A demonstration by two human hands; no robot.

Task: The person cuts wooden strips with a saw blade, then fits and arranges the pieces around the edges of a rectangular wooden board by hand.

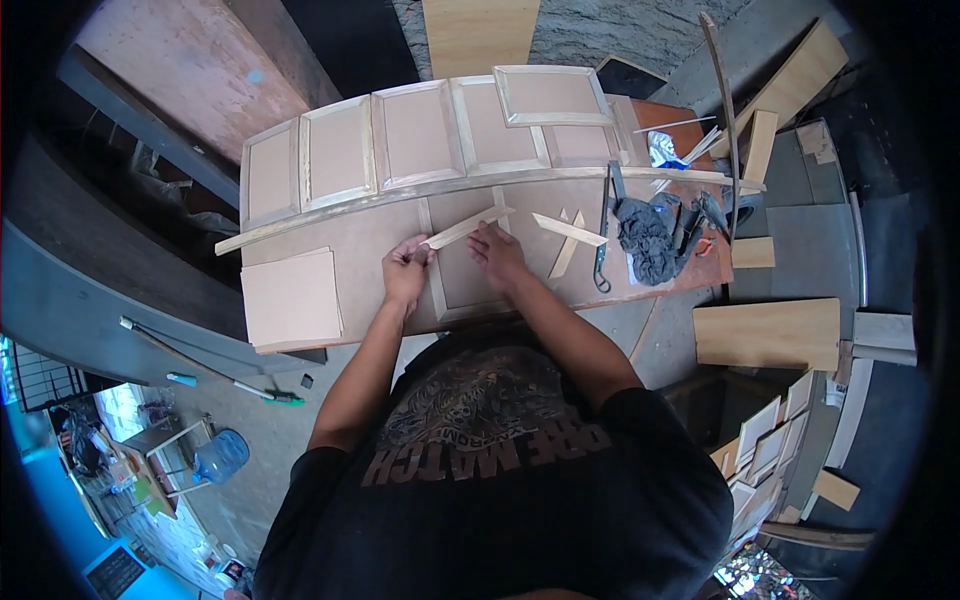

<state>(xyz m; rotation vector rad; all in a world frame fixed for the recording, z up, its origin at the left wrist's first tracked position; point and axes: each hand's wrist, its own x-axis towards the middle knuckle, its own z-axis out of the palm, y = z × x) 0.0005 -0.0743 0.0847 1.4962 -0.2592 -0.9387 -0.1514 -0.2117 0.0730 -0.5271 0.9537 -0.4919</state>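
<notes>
My left hand (405,270) pinches the left end of a short, pale wooden strip (466,228) with angled ends. Close to the strip's right half is my right hand (500,258), its fingers stretched out along the lower edge; whether they press on the strip I cannot tell. Beneath both hands lies a framed wooden panel (465,275) on the workbench. Several more short strips (570,231) rest crosswise to the right of my right hand. A stack of thin brown boards (290,300) sits left of my left hand.
A long wooden batten (420,190) crosses the bench. Behind it stand several framed panels (418,130). On the right are a handsaw (603,235), a dark cloth (648,240) and a clamp-like tool (712,212). A water jug (221,456) is at lower left.
</notes>
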